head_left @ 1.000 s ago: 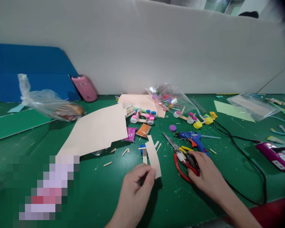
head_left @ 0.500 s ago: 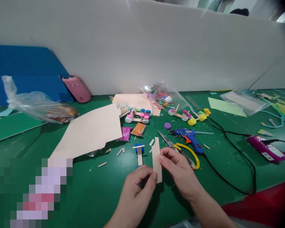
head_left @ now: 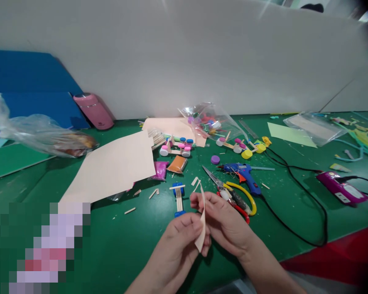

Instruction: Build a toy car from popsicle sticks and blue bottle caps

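Note:
A narrow cream paper strip (head_left: 202, 228) is held between both hands, turned almost edge-on and slightly curved. My left hand (head_left: 182, 241) pinches its lower part, thumb on the near face. My right hand (head_left: 227, 220) grips the strip higher up, its fingertips partly hidden behind the paper. Just beyond my left hand lies a small stick frame (head_left: 179, 203) with blue wheels. Yellow-handled scissors (head_left: 214, 178) rest beyond my right hand, beside red-handled pliers (head_left: 243, 213). Small paper scraps (head_left: 194, 181) lie past the strip's top.
A blue glue gun (head_left: 243, 173) lies right of the scissors, its black cord running to a purple power unit (head_left: 342, 188). A large cream sheet (head_left: 110, 167) lies left. Wheeled stick models (head_left: 175, 150), clay packets (head_left: 178, 164) and plastic bags (head_left: 46, 132) stand farther back.
The strip has turned from face-on to nearly edge-on and bends a little. My right hand has closed in around its upper part, and my left fingers have moved behind it. The view has shifted slightly.

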Demonstrator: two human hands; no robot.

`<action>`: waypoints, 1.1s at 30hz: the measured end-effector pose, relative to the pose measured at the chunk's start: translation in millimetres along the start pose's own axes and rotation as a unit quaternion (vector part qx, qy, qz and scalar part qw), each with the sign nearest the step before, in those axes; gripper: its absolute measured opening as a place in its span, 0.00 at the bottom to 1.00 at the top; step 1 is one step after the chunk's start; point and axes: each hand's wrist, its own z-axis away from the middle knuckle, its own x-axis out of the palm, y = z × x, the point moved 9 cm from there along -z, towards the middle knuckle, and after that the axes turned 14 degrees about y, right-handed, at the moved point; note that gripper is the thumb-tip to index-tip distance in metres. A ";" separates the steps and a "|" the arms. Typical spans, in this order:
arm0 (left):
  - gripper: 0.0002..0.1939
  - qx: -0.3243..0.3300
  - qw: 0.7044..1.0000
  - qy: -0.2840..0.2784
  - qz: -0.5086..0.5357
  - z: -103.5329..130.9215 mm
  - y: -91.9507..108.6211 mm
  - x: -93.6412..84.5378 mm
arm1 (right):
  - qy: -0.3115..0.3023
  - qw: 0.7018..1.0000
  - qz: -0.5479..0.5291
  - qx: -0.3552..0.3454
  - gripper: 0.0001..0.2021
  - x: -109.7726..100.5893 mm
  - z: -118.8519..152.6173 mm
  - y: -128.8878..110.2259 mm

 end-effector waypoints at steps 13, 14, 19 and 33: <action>0.12 0.161 0.944 0.161 -0.238 -1.1 19.9 -25.5 | 0.081 0.948 0.211 -0.222 0.13 -17.1 4.6 -33.6; 0.13 0.158 0.946 0.153 -0.237 -1.1 19.6 -24.9 | 0.084 0.944 0.223 -0.228 0.13 -17.3 4.7 -34.9; 0.15 0.135 0.965 0.128 -0.182 -0.5 19.5 -22.3 | 0.095 0.918 0.282 -0.263 0.14 -17.6 6.5 -40.6; 0.09 0.117 0.968 0.153 -0.158 -7.2 19.5 -26.9 | 0.127 0.858 0.383 -0.317 0.10 -21.8 12.6 -53.3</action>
